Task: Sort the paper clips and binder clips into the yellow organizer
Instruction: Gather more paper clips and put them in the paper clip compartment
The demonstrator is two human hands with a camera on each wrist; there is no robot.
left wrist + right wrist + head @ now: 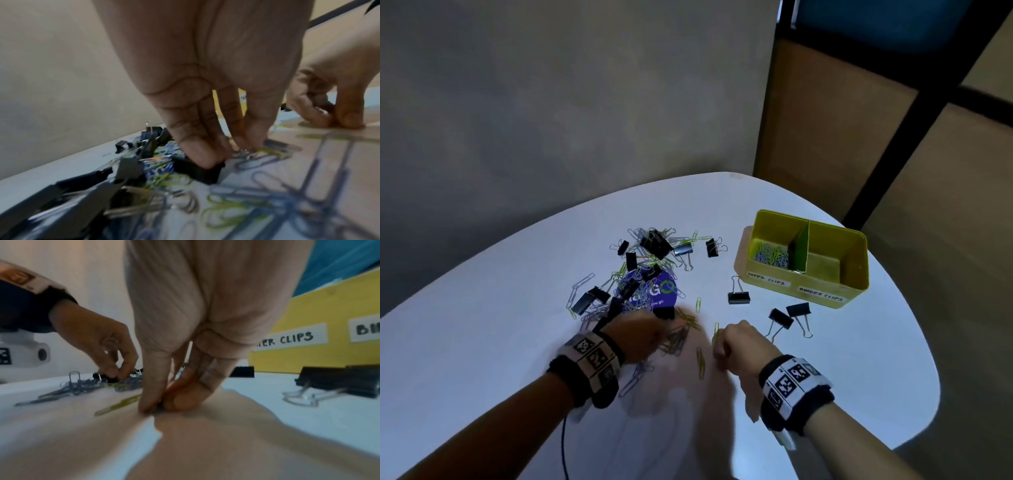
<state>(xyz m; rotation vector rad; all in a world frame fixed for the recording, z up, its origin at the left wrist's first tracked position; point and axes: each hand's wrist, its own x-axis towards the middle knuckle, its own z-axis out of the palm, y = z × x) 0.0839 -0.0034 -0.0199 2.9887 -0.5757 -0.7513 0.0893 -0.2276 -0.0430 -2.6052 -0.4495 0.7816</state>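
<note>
The yellow organizer (825, 291) stands at the right of the white table; its left compartment, labelled paper clips, holds paper clips (772, 255). The compartment labelled binder clips shows a bare floor. A mixed pile of clips (650, 253) lies mid-table. My left hand (654, 337) (243, 147) is fingertips-down at the pile's near edge and pinches a few paper clips (267, 152); its little finger touches a black binder clip (197, 170). My right hand (719, 349) (158, 407) pinches a paper clip flat against the table, beside a green paper clip (119, 404).
Three black binder clips (739, 296) (780, 318) (799, 310) lie between my right hand and the organizer. A purple round card (657, 294) lies under the pile. Loose paper clips (700, 363) are scattered between my hands. A grey wall stands behind the table.
</note>
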